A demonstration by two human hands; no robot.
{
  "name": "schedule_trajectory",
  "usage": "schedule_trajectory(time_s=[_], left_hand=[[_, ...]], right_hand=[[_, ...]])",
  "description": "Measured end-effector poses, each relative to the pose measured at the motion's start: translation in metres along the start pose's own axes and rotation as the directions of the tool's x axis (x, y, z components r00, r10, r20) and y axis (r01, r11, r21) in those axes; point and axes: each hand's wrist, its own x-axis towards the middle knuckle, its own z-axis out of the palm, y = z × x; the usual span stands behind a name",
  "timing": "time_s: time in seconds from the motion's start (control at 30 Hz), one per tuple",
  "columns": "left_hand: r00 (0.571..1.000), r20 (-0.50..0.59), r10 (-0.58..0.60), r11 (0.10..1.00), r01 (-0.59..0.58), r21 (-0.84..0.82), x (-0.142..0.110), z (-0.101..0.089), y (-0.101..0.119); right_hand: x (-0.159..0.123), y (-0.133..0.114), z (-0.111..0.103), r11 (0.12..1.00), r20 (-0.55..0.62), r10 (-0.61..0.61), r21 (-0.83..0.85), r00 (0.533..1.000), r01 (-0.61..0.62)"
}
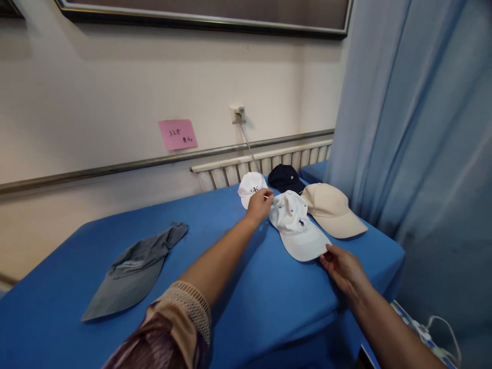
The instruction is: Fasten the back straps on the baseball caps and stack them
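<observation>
A white baseball cap [294,223] with a small dark horse-and-rider logo is between my two hands, over the blue-covered table [230,287]. My right hand [346,269] pinches the edge of its brim between thumb and fingers. At the cap's back edge, the fingers of my left hand [261,204] are closed in a pinch. Just behind my left hand sits another white cap [249,185] with dark lettering, partly covered by that hand. A navy cap [285,178] lies behind the held one, and a beige cap [332,207] lies to its right.
A grey cap [138,274], partly collapsed, lies on the left of the table. Behind the table are a radiator [226,171], a wall rail [126,165], a plugged-in socket [238,114] and a pink note [178,134]. A blue curtain [415,118] hangs at the right.
</observation>
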Motion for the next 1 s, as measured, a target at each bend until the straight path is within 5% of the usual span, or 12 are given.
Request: schedule_trajectory(time_s=[0.13, 0.37, 0.87, 1.0], left_hand=[[0.990, -0.093, -0.105, 0.994, 0.103, -0.024, -0.050, -0.044, -0.038], [0.957, -0.057, -0.284, 0.959, 0.283, -0.015, -0.146, -0.099, -0.105], [0.965, 0.091, -0.246, 0.969, 0.244, 0.030, -0.156, -0.103, -0.106], [0.971, 0.102, -0.218, 0.975, 0.213, 0.057, -0.156, -0.102, -0.107]], right_hand=[[0.003, 0.001, -0.003, 1.000, 0.015, -0.006, -0.026, 1.000, 0.006], [-0.001, -0.004, -0.005, 0.997, -0.056, 0.023, -0.072, 0.998, -0.027], [-0.007, -0.001, -0.005, 0.990, -0.067, -0.067, -0.129, 0.996, 0.058], [-0.026, 0.008, -0.017, 0.948, -0.051, -0.224, -0.244, 0.973, 0.206]])
